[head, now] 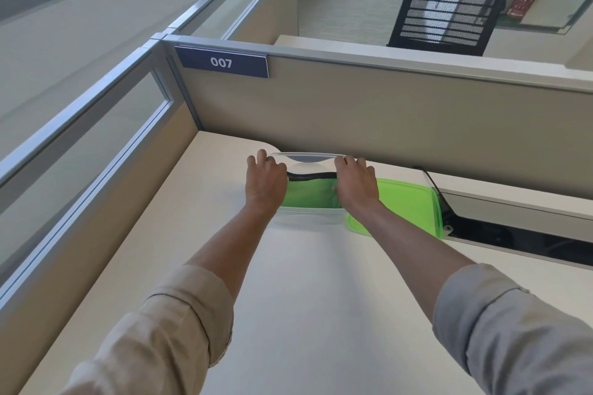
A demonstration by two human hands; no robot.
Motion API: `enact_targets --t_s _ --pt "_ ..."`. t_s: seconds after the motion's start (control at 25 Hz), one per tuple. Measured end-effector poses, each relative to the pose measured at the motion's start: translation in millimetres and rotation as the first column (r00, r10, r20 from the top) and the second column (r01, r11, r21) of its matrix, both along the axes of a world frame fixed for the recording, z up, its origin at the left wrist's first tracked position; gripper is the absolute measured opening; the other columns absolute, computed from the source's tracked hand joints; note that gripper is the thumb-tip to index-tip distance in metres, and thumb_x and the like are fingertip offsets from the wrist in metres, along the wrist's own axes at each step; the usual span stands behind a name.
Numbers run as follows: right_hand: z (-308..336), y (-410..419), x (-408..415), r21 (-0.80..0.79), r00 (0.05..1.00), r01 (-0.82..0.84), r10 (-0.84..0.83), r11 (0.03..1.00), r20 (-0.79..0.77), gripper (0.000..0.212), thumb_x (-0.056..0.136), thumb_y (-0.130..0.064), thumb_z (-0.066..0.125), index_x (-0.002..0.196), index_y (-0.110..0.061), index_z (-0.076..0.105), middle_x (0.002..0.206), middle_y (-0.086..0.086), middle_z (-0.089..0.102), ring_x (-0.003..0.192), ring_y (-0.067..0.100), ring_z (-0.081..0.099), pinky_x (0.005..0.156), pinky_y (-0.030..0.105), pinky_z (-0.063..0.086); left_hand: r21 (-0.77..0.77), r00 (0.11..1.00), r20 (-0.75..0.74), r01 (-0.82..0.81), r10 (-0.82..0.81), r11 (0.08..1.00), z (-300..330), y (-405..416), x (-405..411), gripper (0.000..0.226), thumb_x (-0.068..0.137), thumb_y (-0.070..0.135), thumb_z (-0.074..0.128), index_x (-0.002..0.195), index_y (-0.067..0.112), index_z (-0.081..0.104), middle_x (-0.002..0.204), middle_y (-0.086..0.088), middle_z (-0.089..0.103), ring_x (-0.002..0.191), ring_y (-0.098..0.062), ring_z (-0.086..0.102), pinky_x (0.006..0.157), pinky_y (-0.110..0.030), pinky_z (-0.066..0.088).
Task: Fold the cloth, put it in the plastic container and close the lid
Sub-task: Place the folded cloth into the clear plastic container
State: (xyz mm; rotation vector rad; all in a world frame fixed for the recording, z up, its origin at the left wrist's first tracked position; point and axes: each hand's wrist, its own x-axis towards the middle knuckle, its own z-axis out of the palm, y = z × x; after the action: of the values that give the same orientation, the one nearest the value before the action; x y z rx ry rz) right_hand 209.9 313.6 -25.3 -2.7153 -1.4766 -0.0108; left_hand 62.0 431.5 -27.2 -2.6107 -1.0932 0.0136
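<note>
A clear plastic container (309, 213) stands on the white desk near the far partition. Inside it lies a folded green cloth (309, 194) with a black edge along its far side. My left hand (264, 181) rests palm down on the left end of the cloth and container. On the right end my right hand (356, 183) presses down the same way. The fingers of both hands curl over the far side, so whether they grip the cloth or the rim is hidden. A green lid (410, 205) lies flat on the desk just right of the container.
A beige cubicle partition (385, 112) with a "007" sign (223, 62) stands right behind the container. Another partition runs along the left. A dark cable gap (513, 234) opens in the desk to the right of the lid. A black mesh chair (446, 14) is beyond the partition.
</note>
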Motion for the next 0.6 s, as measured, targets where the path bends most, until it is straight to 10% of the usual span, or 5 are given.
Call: enact_targets --t_s 0.16,0.36,0.6 --pt "9.7 -26.3 4.5 0.171 1.000 0.015 -0.015 0.985 0.000 0.028 0.090 -0.016 0.060 0.117 -0.012 0.052 0.116 0.006 0.057 0.104 0.031 0.052 0.080 0.044 0.046 0.054 0.981 0.147 0.123 -0.130 0.991 13.2 -19.0 0.2 0.019 0.094 0.023 0.049 0.082 0.020 0.064 0.081 -0.001 0.065 0.088 -0.025 0.051 0.073 -0.037 0.036" --pt "3.9 -80.8 20.1 0.116 0.995 0.101 -0.099 0.988 -0.021 0.031 0.093 -0.017 0.060 0.122 -0.010 0.050 0.117 0.008 0.058 0.103 0.033 0.055 0.076 0.044 0.046 -0.033 0.729 0.612 0.412 -0.307 0.911 0.5 -97.8 5.1 0.006 0.090 0.016 0.059 0.084 0.015 0.059 0.081 -0.004 0.057 0.077 -0.028 0.051 0.067 -0.041 0.040" --pt "-13.2 -157.5 26.8 0.047 0.979 0.194 -0.190 0.980 -0.077 0.031 0.090 0.001 0.051 0.119 -0.011 0.050 0.116 0.007 0.056 0.098 0.031 0.060 0.071 0.041 0.048 -0.352 0.802 0.517 0.518 -0.300 0.780 -30.9 -170.9 26.8 0.030 0.093 0.007 0.051 0.121 0.017 0.058 0.110 -0.003 0.060 0.096 -0.027 0.060 0.063 -0.043 0.053"
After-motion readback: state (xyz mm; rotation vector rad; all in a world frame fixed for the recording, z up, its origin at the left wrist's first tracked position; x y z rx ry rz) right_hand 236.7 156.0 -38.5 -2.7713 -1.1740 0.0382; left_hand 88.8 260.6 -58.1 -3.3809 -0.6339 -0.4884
